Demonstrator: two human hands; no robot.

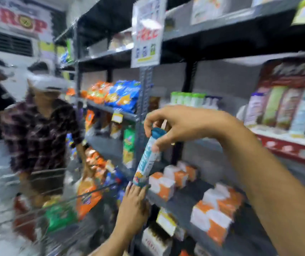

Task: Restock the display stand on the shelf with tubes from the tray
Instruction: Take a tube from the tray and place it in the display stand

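A white and light-blue tube (146, 159) with a blue cap hangs tilted in front of the grey shelving. My right hand (181, 124) pinches it at the cap end from above. Under the tube's lower end, the fingertips of my left hand (134, 206) touch it from below. The red display stand (288, 145) sits on a shelf at the right, with several upright tubes (286, 108) lined up in it. No tray shows in the blurred view.
Orange-and-white boxes (173, 176) fill the lower shelves below my hands. Snack bags (118, 95) hang on the shelves to the left. A person in a plaid shirt (37, 132) stands at the left behind a wire shopping cart (55, 209) full of packets.
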